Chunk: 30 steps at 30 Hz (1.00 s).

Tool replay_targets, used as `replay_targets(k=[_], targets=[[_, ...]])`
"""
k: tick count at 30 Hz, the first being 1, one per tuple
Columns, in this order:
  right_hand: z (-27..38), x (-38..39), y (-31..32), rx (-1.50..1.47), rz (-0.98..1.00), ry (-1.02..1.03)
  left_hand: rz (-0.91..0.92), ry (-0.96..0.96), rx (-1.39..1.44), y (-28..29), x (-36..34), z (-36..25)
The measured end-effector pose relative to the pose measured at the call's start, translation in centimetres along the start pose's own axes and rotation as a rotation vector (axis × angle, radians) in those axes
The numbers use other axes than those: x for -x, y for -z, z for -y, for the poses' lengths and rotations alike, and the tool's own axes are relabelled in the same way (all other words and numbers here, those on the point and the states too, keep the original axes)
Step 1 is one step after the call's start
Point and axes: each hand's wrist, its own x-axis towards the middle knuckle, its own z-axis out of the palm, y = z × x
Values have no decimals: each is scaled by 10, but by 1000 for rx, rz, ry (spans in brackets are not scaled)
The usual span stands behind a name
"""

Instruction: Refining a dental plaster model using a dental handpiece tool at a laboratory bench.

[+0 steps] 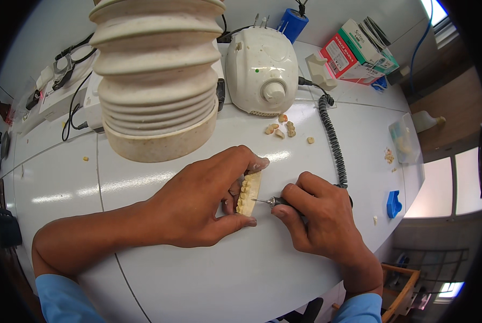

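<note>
A cream dental model (pixel 251 192) with a row of teeth stands in the grip of my left hand (pixel 206 196), its thumb at the near end and its fingers at the far end. My right hand (pixel 323 215) is closed around a rotary handpiece (pixel 278 201), held like a pen. The handpiece's thin metal bur (pixel 261 201) points left and reaches the model's flat side; whether it touches cannot be made out. From the handpiece, a coiled black cord (pixel 332 140) runs up to a white control unit (pixel 262 70) with a round dial.
A wide ribbed suction hose (pixel 157 81) hangs over the table, above my left hand. Small tooth-coloured pieces (pixel 280 129) lie before the control unit. Cardboard boxes (pixel 354 54) stand at the back right. A clear plastic container (pixel 405 138) and a blue tray-like piece (pixel 394 204) sit near the right edge.
</note>
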Motion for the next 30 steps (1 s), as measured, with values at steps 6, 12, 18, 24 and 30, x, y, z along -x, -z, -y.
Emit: replay_targets(k=[6,12,18,24,30], targets=[[-1,-1,0,-4,5,9,-2,5,7,1,0,0],[-1,0,0,-3,0,1,-2,-6,-3,0,0,1],[-2,1,0,-2,19,24,-11,-1,14,-1,0,1],[-2,1,2,-12,22,55,-3,5,-1,-1,0,2],[-3,1,1,-7,22,65,-9,-5,-6,-1,0,1]])
